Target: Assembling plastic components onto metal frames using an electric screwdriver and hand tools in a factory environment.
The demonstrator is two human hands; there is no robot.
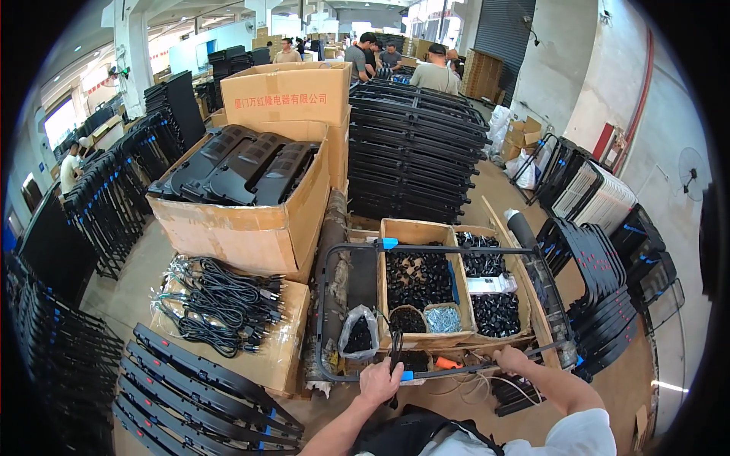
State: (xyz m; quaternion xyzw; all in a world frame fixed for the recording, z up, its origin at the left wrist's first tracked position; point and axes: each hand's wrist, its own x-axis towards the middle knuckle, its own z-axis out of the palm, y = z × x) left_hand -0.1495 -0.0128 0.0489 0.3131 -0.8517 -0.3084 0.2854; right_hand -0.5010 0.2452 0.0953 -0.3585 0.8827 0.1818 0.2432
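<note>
A large black rectangular frame with blue clips lies across the workbench in front of me. At its near bar, my left hand is closed round a black cord, whose strands stand up above the fingers and hang below. Farther right, my right hand is bent, with its fingertips by the near bar; what they pinch, if anything, is too small to tell. A pale thin cable loops below that hand. Between the hands lies an orange-handled tool, partly hidden by the frame.
Under the frame, a wooden box holds black parts and a bag of screws. Left are bundled power cords and a carton of black covers. Stacked frames stand ahead, curved frames right. People work far off.
</note>
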